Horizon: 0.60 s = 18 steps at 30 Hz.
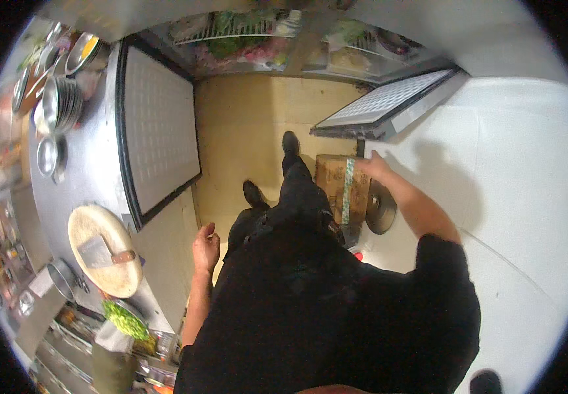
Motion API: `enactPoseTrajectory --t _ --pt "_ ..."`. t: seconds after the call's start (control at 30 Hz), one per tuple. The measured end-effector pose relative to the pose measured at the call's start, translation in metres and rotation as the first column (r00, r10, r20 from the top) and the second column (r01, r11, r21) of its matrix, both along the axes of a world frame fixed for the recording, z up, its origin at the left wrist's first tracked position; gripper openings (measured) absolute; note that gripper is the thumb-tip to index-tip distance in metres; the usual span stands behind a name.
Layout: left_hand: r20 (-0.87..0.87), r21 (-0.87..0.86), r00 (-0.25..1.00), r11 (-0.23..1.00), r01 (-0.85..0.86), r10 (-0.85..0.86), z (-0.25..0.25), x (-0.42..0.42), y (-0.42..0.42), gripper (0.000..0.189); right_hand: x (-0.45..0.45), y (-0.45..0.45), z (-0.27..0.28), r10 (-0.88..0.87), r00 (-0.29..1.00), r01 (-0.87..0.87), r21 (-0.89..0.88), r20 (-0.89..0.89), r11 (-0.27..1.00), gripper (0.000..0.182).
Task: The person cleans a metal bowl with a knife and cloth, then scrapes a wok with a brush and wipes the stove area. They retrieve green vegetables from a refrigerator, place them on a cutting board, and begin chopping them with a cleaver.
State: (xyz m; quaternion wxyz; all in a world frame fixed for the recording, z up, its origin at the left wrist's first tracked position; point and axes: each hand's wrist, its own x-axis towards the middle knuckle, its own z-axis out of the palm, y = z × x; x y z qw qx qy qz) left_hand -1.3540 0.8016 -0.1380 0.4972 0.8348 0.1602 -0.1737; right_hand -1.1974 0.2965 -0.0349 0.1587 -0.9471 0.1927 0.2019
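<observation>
My left hand (pixel 206 248) hangs beside the steel counter's front, fingers loosely bent and nothing in them. My right hand (pixel 374 166) is at the corner of a taped cardboard box (pixel 331 180), thumb raised. Whether its fingertips touch the box is hard to tell. Behind that box a round metal lid (pixel 381 209) leans near the white wall. Before me a refrigerator stands with two doors open, the left door (pixel 158 128) and the right door (pixel 387 101). Greens (pixel 237 47) and other food sit on its wire shelves (pixel 225 34), partly blurred.
On the steel counter (pixel 102 182) lies a round cutting board (pixel 94 216) with a cleaver (pixel 96 252) on it. Stacked metal bowls (pixel 60 106) stand farther along. Chopped greens (pixel 125 320) are near the counter's close end. My feet are on the tan floor (pixel 234 147).
</observation>
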Motion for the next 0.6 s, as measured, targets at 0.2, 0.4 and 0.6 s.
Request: enactPoseTrajectory --t 0.2,0.4,0.6 --pt "0.038 0.139 0.943 0.937 0.321 -0.329 0.004 0.075 0.009 0.029 -0.058 -0.055 -0.025 -0.694 0.718 0.514 0.639 0.043 0.572 0.068" --pt "-0.077 0.250 0.823 0.788 0.562 -0.563 0.041 0.172 -0.034 0.031 -0.071 -0.038 -0.032 -0.740 0.633 0.528 0.573 0.227 0.627 0.059" --pt "0.023 0.395 0.648 0.602 0.694 -0.761 0.011 0.289 -0.142 0.048 -0.069 -0.036 -0.106 -0.703 0.615 0.353 0.672 0.358 0.651 0.034"
